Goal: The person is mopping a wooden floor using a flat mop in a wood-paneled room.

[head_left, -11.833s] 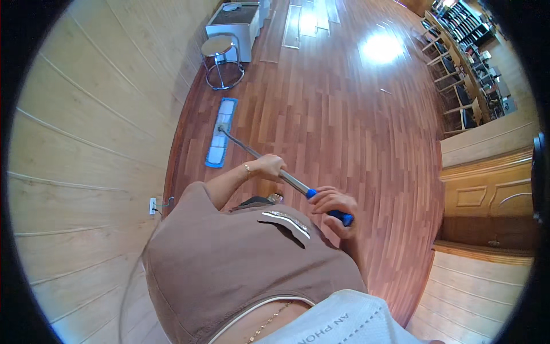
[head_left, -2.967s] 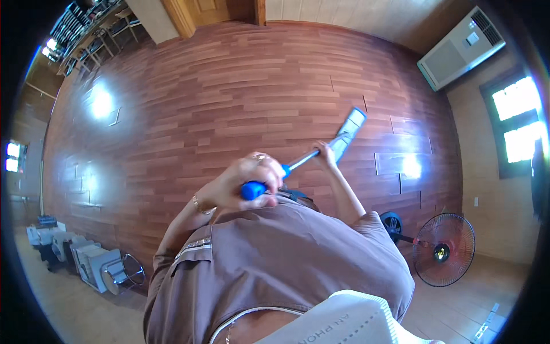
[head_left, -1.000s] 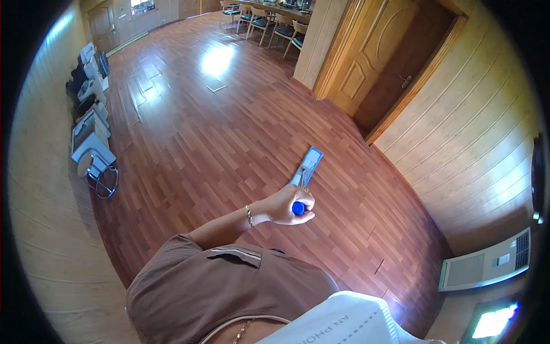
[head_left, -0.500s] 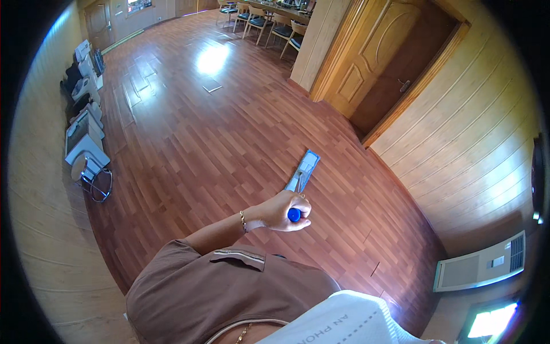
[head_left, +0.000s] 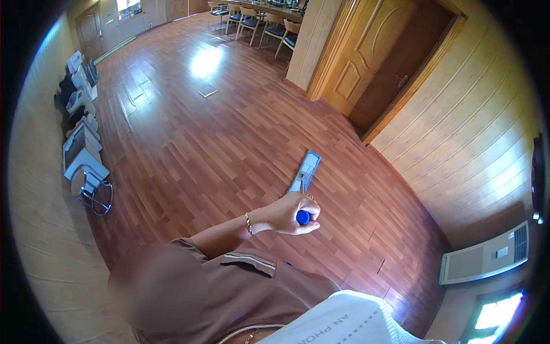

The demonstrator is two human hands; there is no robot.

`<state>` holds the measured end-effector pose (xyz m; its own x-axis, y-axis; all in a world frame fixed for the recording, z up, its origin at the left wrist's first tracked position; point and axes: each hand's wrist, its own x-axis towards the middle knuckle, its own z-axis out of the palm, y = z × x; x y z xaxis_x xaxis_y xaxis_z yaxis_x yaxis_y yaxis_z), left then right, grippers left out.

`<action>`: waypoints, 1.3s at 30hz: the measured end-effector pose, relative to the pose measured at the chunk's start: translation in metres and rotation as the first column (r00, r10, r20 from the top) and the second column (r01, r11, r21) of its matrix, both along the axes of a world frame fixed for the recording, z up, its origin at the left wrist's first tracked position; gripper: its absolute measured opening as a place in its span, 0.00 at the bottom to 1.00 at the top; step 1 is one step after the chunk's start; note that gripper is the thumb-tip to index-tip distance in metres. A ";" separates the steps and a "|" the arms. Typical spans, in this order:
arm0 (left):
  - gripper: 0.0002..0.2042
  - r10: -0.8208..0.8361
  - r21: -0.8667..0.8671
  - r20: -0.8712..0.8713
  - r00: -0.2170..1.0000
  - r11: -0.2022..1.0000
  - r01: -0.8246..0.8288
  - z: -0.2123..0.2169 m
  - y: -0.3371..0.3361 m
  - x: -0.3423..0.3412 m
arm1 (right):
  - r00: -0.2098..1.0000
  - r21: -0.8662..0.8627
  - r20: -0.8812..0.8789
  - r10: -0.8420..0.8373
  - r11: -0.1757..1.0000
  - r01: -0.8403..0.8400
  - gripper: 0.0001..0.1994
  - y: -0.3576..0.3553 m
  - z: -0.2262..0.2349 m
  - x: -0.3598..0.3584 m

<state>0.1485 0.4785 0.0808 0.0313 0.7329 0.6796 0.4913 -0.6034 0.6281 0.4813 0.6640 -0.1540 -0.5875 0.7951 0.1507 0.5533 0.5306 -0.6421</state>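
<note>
My left hand (head_left: 286, 215) is closed around the handle of a flat mop, just below its round blue end cap (head_left: 303, 217). The arm reaches in from the left, with a gold-coloured bracelet at the wrist. Beyond the fist, the mop's flat blue-and-white head (head_left: 307, 167) lies on the reddish-brown plank floor (head_left: 229, 155). Most of the handle is hidden behind the hand, as it is seen nearly end-on. My right hand is out of sight. A white cloth (head_left: 355, 318) covers part of my brown shirt at the lower right.
Along the left wall stand a stool (head_left: 94, 192) and several white and dark items (head_left: 85, 152). Chairs (head_left: 249, 23) line a long table at the back. A wooden door (head_left: 372, 63) is at the right, with a white wall-side unit (head_left: 487, 255) nearer. One floor piece (head_left: 208, 93) looks raised.
My left hand and the mop's end cap have shifted slightly right in the picture. The mop head stays at nearly the same spot, and the grip is unchanged.
</note>
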 end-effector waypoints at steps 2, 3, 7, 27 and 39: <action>0.14 -0.010 -0.012 -0.002 1.000 1.000 0.010 0.000 0.005 -0.003 | 1.000 0.001 0.001 -0.003 1.000 0.003 0.31 -0.007 -0.005 0.000; 0.14 -0.015 -0.020 0.000 1.000 1.000 0.015 -0.001 0.008 -0.005 | 1.000 0.003 0.002 -0.005 1.000 0.005 0.31 -0.010 -0.007 0.001; 0.13 -0.035 -0.036 -0.004 0.999 0.999 0.035 0.000 0.014 -0.011 | 1.000 0.012 0.012 -0.009 1.000 0.009 0.31 -0.024 -0.010 0.000; 0.12 -0.267 -0.108 -0.059 0.962 0.960 0.260 -0.043 0.031 -0.027 | 0.992 0.085 0.126 -0.009 0.996 -0.001 0.29 -0.111 0.047 -0.015; 0.16 -0.301 -0.032 -0.225 0.927 0.953 0.302 -0.106 0.116 0.004 | 0.962 0.503 -0.079 0.262 0.844 -0.189 0.11 -0.119 0.217 -0.157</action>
